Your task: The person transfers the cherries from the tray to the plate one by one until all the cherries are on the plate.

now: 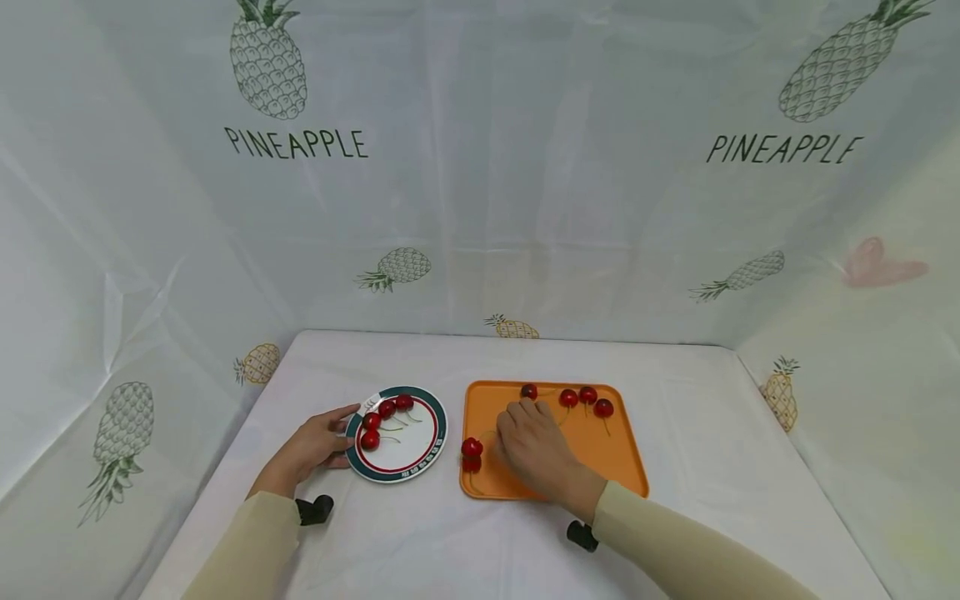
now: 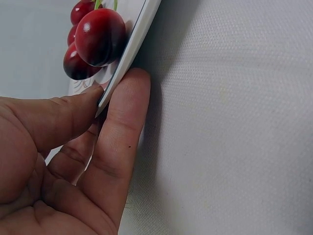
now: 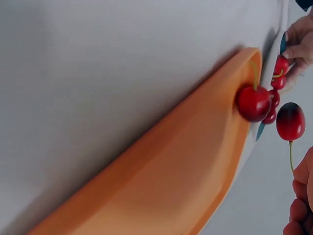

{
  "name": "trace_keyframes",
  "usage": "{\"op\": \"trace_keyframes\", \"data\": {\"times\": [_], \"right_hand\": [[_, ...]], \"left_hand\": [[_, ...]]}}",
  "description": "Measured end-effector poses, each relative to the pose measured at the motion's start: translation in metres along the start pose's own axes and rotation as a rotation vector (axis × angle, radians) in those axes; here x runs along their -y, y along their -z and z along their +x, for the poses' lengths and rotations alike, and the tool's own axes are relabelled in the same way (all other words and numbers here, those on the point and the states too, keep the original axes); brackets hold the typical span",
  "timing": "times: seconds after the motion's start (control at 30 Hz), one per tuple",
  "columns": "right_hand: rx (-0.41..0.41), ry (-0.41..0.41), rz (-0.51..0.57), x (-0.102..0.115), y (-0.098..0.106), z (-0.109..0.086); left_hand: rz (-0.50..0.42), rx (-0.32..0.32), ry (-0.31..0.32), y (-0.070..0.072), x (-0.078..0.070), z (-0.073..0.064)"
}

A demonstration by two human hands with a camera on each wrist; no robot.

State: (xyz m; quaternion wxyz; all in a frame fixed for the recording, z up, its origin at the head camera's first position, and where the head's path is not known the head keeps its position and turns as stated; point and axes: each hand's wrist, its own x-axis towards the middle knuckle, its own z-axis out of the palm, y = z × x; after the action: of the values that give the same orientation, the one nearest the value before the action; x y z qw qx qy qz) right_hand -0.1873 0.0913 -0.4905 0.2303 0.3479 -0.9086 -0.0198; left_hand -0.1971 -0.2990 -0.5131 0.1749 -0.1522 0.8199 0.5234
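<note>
The left hand [image 1: 311, 446] held the white plate [image 1: 414, 446] at its left rim, its grip clamped with the thumb on the upper face and a finger underneath. Four red cherries [image 1: 371, 439] lay along the plate's left side, stems toward the middle. The right hand [image 1: 536, 446] was over the orange tray [image 1: 603, 467], its grip pinched on the stem of a held cherry [image 3: 290, 121]. Another cherry [image 1: 471, 464] rested near the tray's left edge; four more cherries [image 1: 568, 398] lay toward its far side. Plate and tray sat apart on the white surface [image 1: 712, 433].
</note>
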Motion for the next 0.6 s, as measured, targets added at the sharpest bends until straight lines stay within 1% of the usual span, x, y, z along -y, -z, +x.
{"op": "trace_keyframes", "data": {"times": [0.17, 0.37, 0.6], "right_hand": [[0.016, 0.014, -0.008, 0.015, -0.001, 0.018], [0.04, 0.042, -0.015, 0.042, -0.003, 0.042], [0.04, 0.067, -0.043, 0.074, -0.017, 0.063]], "left_hand": [[-0.011, -0.002, -0.003, 0.001, 0.001, 0.001], [-0.021, -0.002, 0.009, 0.001, 0.0, 0.002], [-0.032, 0.001, 0.0, 0.0, 0.002, 0.002]]}}
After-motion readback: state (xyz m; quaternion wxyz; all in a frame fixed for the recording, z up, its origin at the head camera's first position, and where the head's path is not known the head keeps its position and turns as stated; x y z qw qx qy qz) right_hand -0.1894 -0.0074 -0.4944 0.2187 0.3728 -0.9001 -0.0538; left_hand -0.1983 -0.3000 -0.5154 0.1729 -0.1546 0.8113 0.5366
